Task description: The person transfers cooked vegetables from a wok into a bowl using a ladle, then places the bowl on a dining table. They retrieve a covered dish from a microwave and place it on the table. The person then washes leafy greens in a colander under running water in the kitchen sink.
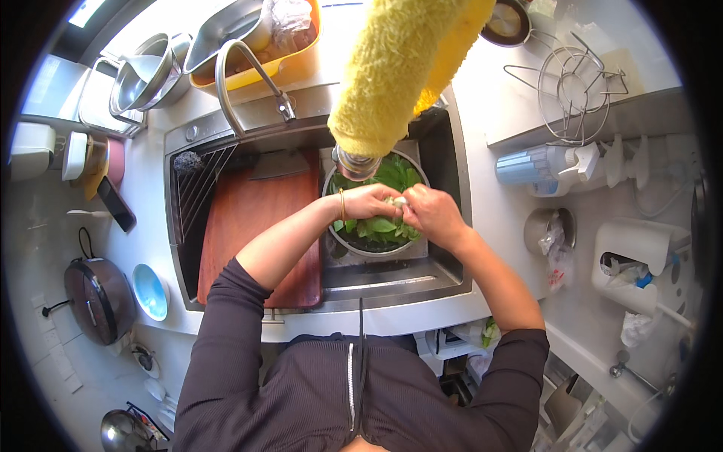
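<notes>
Over a round metal basin (375, 254) of green leaves (398, 169), my left hand (370, 201) and my right hand (435, 216) meet fingertip to fingertip. Pinched between them is a small pale piece (399, 201), perhaps a garlic clove or vegetable stem; fingers hide most of it. A gold bangle circles my left wrist. The basin stands in the right part of the steel sink (390, 285). To its left lies a reddish wooden cutting board (257, 226), with a broad-bladed kitchen knife (279, 165) at its far end.
A fluffy yellow cover (390, 79) with a metal end (357, 165) hangs close above the basin, hiding part of it. A curved faucet (226, 73) rises behind the sink. Left are a phone (116, 204) and a blue bowl (151, 292). A wire rack (573, 93) stands far right.
</notes>
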Motion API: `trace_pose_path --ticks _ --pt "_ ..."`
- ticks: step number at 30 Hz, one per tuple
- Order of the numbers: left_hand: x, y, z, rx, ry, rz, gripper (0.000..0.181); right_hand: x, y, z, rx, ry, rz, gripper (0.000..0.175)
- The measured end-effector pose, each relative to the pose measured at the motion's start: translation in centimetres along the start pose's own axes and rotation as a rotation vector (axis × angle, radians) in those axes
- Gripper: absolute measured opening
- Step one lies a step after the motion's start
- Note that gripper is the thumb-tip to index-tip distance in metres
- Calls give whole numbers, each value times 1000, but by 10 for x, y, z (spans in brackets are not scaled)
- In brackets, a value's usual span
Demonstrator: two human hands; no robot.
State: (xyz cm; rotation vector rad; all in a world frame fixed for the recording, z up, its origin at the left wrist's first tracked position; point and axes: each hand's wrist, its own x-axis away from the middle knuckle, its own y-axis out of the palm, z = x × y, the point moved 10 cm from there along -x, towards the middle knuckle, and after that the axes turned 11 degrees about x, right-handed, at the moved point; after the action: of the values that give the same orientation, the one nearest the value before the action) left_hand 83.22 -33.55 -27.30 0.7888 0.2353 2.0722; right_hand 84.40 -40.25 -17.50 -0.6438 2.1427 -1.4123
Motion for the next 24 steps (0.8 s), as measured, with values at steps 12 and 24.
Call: trace_pose_path --ticks 12,24 --pt "22 -8 85 -957 442 505 17 -24 7 36 -478 383 59 31" --pt "36 2 126 -895 375 318 27 -49 -53 -1 106 -25 93 11"
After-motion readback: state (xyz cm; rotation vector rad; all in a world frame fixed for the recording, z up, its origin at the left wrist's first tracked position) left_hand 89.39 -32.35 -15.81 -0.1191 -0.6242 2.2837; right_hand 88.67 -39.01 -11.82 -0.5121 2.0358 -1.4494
